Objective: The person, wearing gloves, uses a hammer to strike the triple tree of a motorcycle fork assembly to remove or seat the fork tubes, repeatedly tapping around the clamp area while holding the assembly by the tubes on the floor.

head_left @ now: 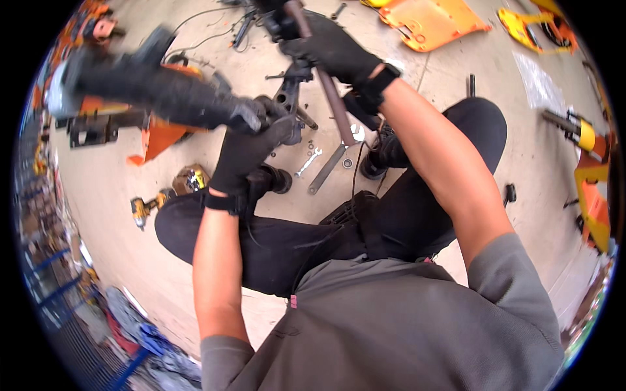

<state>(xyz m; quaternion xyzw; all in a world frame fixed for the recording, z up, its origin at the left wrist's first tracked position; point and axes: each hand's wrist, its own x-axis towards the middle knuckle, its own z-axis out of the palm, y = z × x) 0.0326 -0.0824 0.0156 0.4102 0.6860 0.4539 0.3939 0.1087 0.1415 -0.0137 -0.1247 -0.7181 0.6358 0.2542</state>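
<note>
Grey cloth shirt [411,319] behind both grips; right hand [332,52] clenches brown metal rod [335,104]; left hand [249,148], hold unclear, touches black cylindrical part [156,92].

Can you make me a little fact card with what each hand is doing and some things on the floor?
Left hand: black-gloved, at the end of a blurred black tubular part; grip unclear
Right hand: black-gloved, gripping a brown metal bar
Floor: small open-ended wrench, adjustable wrench, yellow-and-black cordless drill, orange panel
</note>
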